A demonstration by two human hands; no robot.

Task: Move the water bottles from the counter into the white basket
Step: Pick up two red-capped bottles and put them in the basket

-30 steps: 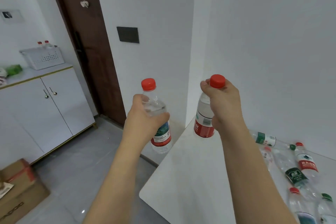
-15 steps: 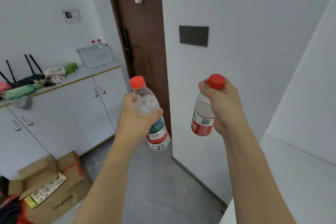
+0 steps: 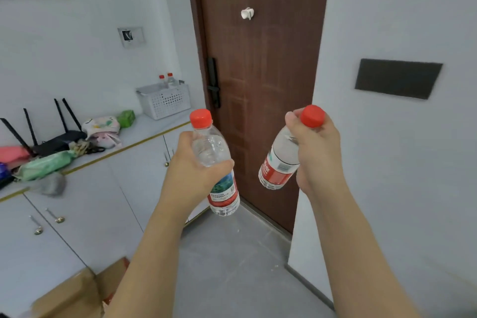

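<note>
My left hand (image 3: 192, 173) grips a clear water bottle (image 3: 213, 152) with a red cap and a green-and-red label, held nearly upright in mid-air. My right hand (image 3: 316, 152) grips a second water bottle (image 3: 280, 162) just under its red cap; this one has a red-and-white label and tilts down to the left. The white basket (image 3: 165, 100) with perforated sides stands on the far end of the grey cabinet top (image 3: 152, 126), left of the door. Two red-capped bottles (image 3: 166, 80) stand upright inside it.
A brown door (image 3: 260, 64) is straight ahead, with a white wall (image 3: 387, 162) to its right. On the cabinet top lie a black router (image 3: 59, 142), folded umbrellas (image 3: 44, 165), a small bag (image 3: 103, 128) and a green pack (image 3: 126, 118). Cardboard boxes (image 3: 77, 294) sit on the floor at lower left.
The view has swung left, away from the counter and its bottles, which have left the frame. The door and the basket are nearer and more central. Both hands keep their bottles.
</note>
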